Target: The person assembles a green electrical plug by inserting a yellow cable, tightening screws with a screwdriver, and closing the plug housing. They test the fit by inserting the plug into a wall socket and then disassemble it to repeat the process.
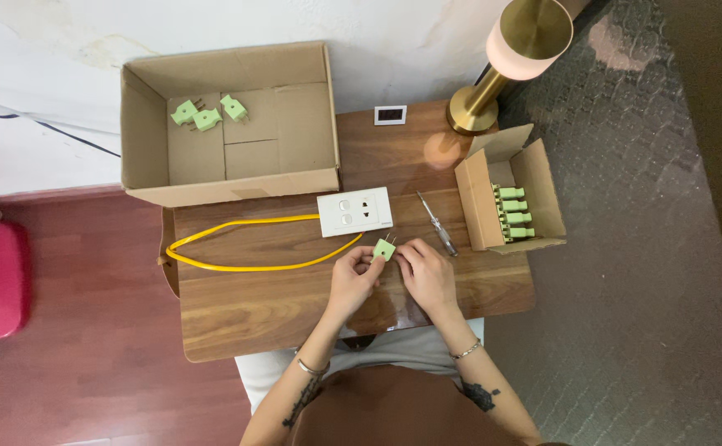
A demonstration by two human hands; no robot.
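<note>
At the bottom centre of the frame, two forearms with thin bracelets are reaching up over the edge of a small brown wooden table [245, 318]. The left hand [353, 279] and the right hand [427, 275] are meeting just below the middle of the frame, and both are pinching a small light green plastic plug [384, 249] between thumb and fingertips, the fingers curled in close around it. The plug's metal prongs are pointing toward the top of the frame.

Just right of the right hand, a slim screwdriver with a clear handle [437, 223] is lying on the table at a slant. Directly above the plug, a white rectangular socket panel [354, 211] is resting flat, and a yellow cable [237, 245] is looping from it toward the left side of the table.

At the right edge of the table, a small open cardboard box [534, 177] is holding a row of green plugs [511, 213]. In the upper left, a large open cardboard box [295, 124] is holding three more green plugs [206, 113]. Near the top centre, a small white rectangular device [390, 115] is lying beside the base of a brass lamp [493, 78].
</note>
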